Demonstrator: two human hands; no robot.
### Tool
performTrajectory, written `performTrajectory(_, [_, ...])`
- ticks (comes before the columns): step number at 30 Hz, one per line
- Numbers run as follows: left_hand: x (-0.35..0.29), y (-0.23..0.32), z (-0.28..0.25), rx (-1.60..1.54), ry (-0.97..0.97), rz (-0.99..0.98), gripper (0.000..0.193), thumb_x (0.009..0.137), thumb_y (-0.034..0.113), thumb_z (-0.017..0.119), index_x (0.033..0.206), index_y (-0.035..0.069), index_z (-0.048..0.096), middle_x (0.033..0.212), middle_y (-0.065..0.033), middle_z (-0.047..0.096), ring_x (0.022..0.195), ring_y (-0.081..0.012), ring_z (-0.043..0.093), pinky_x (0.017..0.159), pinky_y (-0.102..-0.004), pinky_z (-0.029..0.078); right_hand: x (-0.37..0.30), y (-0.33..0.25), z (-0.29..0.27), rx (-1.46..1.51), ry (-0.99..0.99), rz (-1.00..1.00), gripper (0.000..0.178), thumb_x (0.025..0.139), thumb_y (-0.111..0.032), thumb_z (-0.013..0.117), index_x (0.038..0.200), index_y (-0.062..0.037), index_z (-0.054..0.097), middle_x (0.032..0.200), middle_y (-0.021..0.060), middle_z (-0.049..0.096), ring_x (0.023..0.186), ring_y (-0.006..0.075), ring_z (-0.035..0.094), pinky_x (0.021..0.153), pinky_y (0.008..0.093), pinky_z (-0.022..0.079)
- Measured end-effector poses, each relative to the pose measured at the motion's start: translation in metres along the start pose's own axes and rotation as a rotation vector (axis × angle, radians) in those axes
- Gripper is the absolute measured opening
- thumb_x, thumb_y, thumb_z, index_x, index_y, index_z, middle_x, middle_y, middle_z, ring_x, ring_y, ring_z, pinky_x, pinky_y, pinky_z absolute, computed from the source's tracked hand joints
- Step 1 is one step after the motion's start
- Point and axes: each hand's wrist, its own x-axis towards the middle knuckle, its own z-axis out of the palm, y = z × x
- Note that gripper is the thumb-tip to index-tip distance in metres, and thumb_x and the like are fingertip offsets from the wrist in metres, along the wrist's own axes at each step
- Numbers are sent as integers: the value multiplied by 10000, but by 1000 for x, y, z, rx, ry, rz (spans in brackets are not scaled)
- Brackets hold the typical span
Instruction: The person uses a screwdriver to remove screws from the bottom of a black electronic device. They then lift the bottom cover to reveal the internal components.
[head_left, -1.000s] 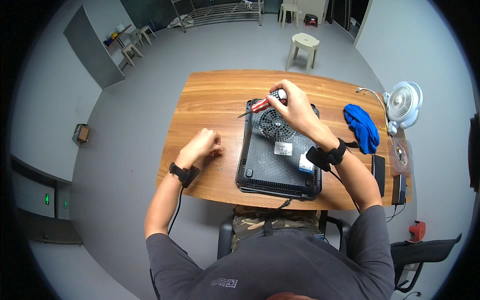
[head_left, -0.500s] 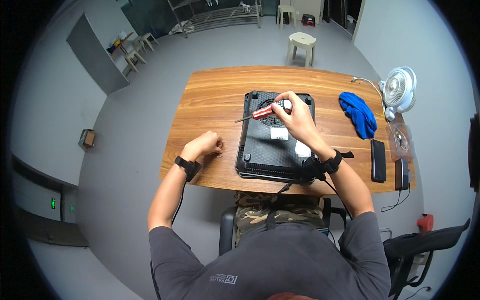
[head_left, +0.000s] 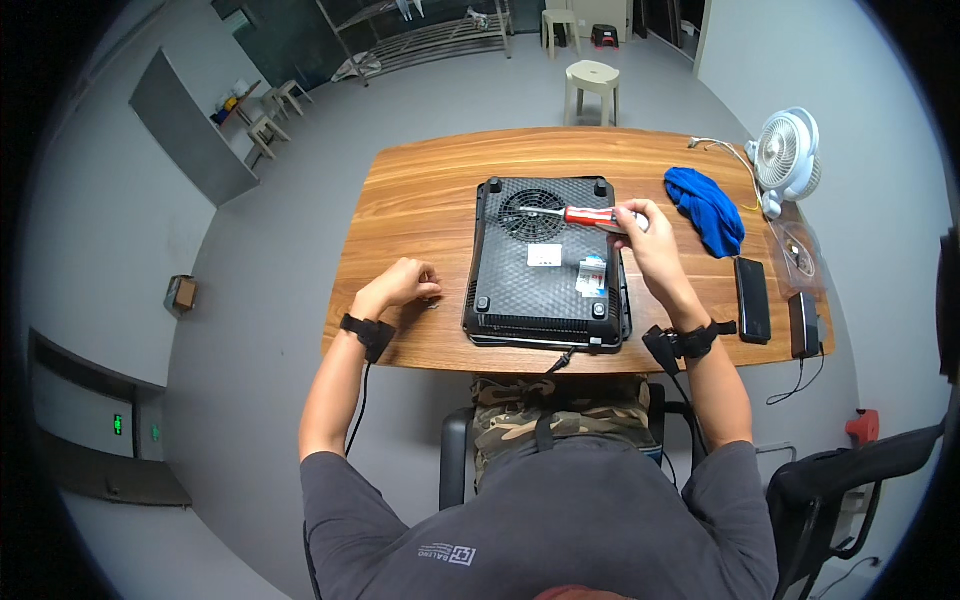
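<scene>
In my right hand point(head_left: 650, 232) is a screwdriver point(head_left: 590, 216) with a red and white handle, held closed near its butt end. Its shaft points left, above the round fan grille point(head_left: 533, 215) of a black, flat appliance point(head_left: 520, 285), which looks like an induction cooker lying bottom up. Small feet stand at its corners, and two labels are stuck on its underside. My left hand point(head_left: 405, 282) rests on the table left of the appliance, fingers curled together; whatever they may hold is hidden. Beside those fingertips lie small metal pieces point(head_left: 433, 305), possibly screws.
Along the right of the wooden table point(head_left: 415, 200) are a blue cloth point(head_left: 706, 212), a black phone point(head_left: 752, 300), a black box-shaped adapter point(head_left: 803, 325), a clear plastic box point(head_left: 795, 250) and a white fan point(head_left: 787, 155). A stool point(head_left: 593, 78) stands beyond the far edge.
My right hand has shifted right with the screwdriver, whose tip has swung from beside the appliance's left edge to over the grille. My left hand has stayed by the small pieces.
</scene>
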Motion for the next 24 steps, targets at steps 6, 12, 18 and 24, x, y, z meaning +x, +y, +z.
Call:
performTrajectory(6, [-6, 39, -9, -19, 199, -5, 219, 966, 203, 711, 999, -14, 724, 789, -147, 719, 726, -241, 677, 701, -384, 549, -17, -2, -35, 205, 62, 147, 268, 1082, -219, 590, 1158, 13, 478, 1035, 142, 688, 818, 167, 691, 721, 267, 567])
performTrajectory(12, [1, 90, 10, -22, 280, 118, 360, 950, 208, 726, 1241, 10, 651, 1239, -167, 637, 977, -292, 692, 873, -396, 552, -28, 24, -68, 158, 16, 193, 215, 1100, -194, 536, 1174, -77, 371, 1033, 114, 632, 867, 158, 654, 777, 285, 551])
performTrajectory(18, [-5, 124, 45, -21, 357, 185, 576, 942, 245, 743, 1443, 42, 543, 1507, -234, 463, 1396, -419, 480, 1141, -470, 434, -35, 73, -88, -192, -34, 36, 193, 1097, -134, 519, 1280, -126, 458, 955, 8, 515, 793, 77, 500, 719, 251, 437])
performTrajectory(24, [3, 126, 63, -29, 379, 149, 637, 929, 297, 763, 1461, 37, 530, 1562, -307, 387, 1430, -488, 416, 1169, -521, 402, -45, 106, -102, -668, 144, -49, 226, 1038, -140, 567, 1257, -97, 531, 1188, 184, 562, 1132, 311, 509, 1036, 424, 407])
